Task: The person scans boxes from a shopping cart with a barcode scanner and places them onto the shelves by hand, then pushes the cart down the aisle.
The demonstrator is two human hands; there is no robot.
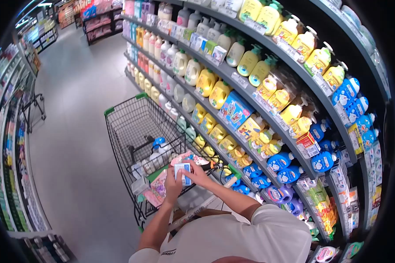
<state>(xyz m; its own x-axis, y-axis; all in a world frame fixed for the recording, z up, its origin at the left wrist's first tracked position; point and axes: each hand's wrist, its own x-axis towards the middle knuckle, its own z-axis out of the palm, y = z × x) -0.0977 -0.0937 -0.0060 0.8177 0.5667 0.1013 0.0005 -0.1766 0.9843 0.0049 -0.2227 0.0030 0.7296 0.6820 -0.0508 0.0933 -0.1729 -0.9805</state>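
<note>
Between my two hands is a small blue and white box (182,173), held above the near end of a wire shopping cart (129,116). My left hand (173,184) is closed on the box's left and lower side. On its right side, the fingers of my right hand (196,172) are wrapped on the same box. Below the hands, in the cart, lie a pink patterned package (159,186), several white bottles (156,160) and a blue-topped item (159,141).
Shelves of pump bottles (219,94) curve along the right side, close to the cart. Another shelf (13,175) runs down the left. A second cart (32,103) stands by it. Grey floor (70,144) lies between. Display racks (102,26) stand further back.
</note>
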